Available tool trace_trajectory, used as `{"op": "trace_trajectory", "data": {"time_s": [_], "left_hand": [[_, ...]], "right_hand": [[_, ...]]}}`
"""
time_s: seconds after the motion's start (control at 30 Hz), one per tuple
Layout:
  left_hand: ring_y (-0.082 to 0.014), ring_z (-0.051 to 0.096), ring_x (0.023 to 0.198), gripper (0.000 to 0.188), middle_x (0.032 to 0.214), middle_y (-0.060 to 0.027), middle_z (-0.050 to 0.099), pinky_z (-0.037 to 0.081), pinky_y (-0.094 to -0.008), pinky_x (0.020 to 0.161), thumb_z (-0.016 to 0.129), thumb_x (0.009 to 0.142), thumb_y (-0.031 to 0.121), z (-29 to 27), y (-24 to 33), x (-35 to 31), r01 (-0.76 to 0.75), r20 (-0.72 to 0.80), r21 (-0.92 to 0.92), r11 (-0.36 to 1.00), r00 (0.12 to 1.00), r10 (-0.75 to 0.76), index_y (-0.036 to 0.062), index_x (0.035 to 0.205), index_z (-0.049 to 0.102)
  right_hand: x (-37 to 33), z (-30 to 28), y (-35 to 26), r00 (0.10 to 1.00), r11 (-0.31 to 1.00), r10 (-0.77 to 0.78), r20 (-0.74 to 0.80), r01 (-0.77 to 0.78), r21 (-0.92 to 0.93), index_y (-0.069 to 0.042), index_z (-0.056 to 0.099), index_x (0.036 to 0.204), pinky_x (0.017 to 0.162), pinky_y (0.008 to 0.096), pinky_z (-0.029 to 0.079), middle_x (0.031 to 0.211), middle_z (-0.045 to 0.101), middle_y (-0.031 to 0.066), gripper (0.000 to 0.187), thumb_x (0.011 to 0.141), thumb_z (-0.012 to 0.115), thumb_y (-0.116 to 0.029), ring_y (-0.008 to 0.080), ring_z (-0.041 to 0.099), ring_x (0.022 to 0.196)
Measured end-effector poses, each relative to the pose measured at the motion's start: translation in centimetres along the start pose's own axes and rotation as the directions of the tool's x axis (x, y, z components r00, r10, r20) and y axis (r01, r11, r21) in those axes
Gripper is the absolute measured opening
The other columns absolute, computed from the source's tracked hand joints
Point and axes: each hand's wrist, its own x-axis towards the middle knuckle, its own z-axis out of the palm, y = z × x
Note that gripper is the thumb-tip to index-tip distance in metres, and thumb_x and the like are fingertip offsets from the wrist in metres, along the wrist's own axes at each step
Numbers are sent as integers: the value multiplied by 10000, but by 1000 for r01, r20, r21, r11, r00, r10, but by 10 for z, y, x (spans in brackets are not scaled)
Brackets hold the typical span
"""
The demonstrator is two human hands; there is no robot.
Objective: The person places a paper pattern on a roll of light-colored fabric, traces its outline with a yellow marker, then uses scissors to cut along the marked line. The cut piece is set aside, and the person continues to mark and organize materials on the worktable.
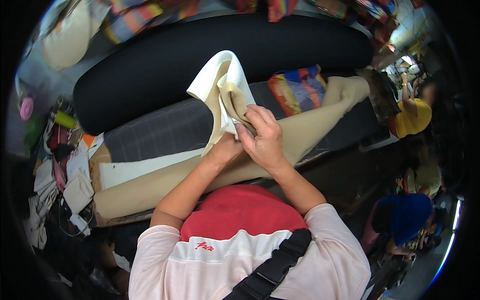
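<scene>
- The table [145, 135] has a dark grey top; a long strip of it shows left of the hands.
- The black roll [220, 60] bounds that strip on the far side.
- The long tan cloth [150, 196] follows the near edge, slanting far toward the right; the forearms hide part of it.
- The coloured bundle [300, 92] narrows the room on the right.
- The cloth piece [232, 95] is up over the table's middle, its near end partly hidden by fingers; white on one face, tan on the other, folded, curling over, with a frayed edge.
- The right hand [264, 135] pinches it between thumb and fingers.
- The left hand [227, 149] is mostly covered; I cannot tell its grip.
</scene>
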Motion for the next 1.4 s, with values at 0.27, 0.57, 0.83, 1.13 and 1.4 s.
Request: {"op": "trace_trajectory", "data": {"time_s": [0.27, 0.57, 0.83, 1.13, 1.4], "left_hand": [[-242, 490, 1093, 642, 1170, -141, 496, 417, -376, 917, 678, 659, 135, 94, 31, 56, 69, 267, -89, 994, 963, -43, 13, 1239, 430], [-318, 418, 1196, 876, 1307, -207, 395, 325, -377, 1016, 758, 682, 299, 164, 60, 105, -386, 490, -96, 918, 784, 381, -7, 1360, 294], [-403, 230, 1338, 1013, 1444, -262, 201, 245, -440, 1071, 793, 650, 376, 307, 51, 152, -403, 487, -71, 912, 784, 385, 45, 1429, 238], [-447, 100, 1360, 1014, 1471, -251, 135, 122, -656, 1021, 683, 647, 599, 462, -31, 213, -131, 80, 710, 692, 991, 105, 144, 1437, 238], [-386, 21, 1390, 1149, 1513, -162, 64, 103, -683, 1023, 797, 539, 524, 463, -85, 249, 122, -79, 961, 249, 981, -176, 213, 1453, 175]], "right_hand": [[3, -119, 83, 963, 994, -79, 259, 55, 97, 92, 509, 1130, 982, 473, 350, 1246, 464, 247, 885, 588, 748, -566, 423, 412, 1185], [-27, -174, 144, 978, 977, 171, -120, -153, 148, -7, 557, 1155, 919, 446, 432, 1249, 468, 230, 519, 695, 737, -166, 407, 480, 1143], [-34, -266, 266, 881, 921, 357, -310, -275, 278, 46, 591, 1052, 802, 346, 473, 1028, 625, 180, 278, 778, 553, 16, 270, 618, 966], [-33, -397, 444, 756, 643, 654, -39, -528, 554, 68, 531, 1105, 799, 274, 465, 1035, 612, 101, 350, 758, 576, 64, 163, 594, 905], [-51, -523, 549, 724, 726, 666, -180, -574, 378, 35, 565, 1079, 775, 270, 469, 982, 619, 78, 323, 758, 585, 69, 156, 593, 844]]}}
